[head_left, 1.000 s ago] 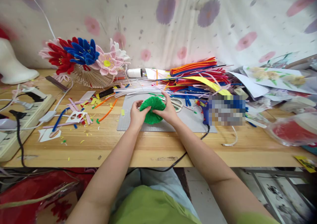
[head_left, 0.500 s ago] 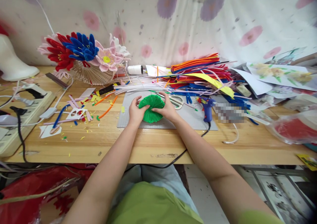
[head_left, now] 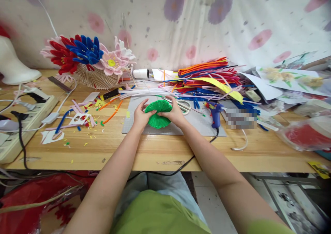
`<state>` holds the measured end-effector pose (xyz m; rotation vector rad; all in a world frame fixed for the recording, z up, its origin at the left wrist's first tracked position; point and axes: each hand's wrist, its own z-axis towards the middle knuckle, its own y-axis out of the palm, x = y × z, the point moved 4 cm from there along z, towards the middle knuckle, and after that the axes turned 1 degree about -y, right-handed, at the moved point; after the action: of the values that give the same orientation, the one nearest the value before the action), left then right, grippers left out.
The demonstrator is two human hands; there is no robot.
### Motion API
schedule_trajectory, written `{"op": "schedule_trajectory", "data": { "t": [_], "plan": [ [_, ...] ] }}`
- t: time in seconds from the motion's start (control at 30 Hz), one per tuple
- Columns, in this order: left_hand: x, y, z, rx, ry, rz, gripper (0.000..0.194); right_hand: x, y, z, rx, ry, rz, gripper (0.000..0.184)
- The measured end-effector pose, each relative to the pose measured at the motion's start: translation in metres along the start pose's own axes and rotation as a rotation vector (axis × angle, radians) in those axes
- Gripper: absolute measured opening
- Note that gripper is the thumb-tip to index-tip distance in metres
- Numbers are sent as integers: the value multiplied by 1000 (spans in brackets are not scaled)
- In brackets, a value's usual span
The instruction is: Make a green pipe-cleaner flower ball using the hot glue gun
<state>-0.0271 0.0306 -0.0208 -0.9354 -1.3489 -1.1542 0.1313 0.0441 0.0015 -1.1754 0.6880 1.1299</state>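
Note:
A round green fuzzy disc point(head_left: 159, 121), ribbed outward from its middle like a leaf made of pipe cleaners, is held up over a grey mat point(head_left: 134, 123). My left hand point(head_left: 141, 115) grips its left side, the thumb lying on the top near the centre. On the right side my right hand point(head_left: 177, 113) holds it the same way, with its thumb tip close to the other. The fingers beneath the disc are partly hidden. Just behind my right hand lie scissors with pale handles point(head_left: 186, 107).
A blue glue gun point(head_left: 215, 113) rests on the mat's right, its black cord running to the table edge. Bundled pipe cleaners point(head_left: 204, 68) pile up behind. Fuzzy flowers point(head_left: 88, 51) stand back left, near a power strip point(head_left: 38, 120) and scraps point(head_left: 80, 118).
Both hands stay on the green disc, almost unmoved. The view has shifted very slightly.

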Motion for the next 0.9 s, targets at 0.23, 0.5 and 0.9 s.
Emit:
{"op": "schedule_trajectory", "data": {
  "t": [0.23,0.5,0.9],
  "plan": [
    [4,3,-5,-11,52,3,67,3,-2,1,72,20,59,81],
    [2,1,-5,40,39,-3,76,4,3,1,82,30,85,79],
    [-1,-2,-3,106,111,166,74,1,6,0,93,13,51,80]
  ]
}}
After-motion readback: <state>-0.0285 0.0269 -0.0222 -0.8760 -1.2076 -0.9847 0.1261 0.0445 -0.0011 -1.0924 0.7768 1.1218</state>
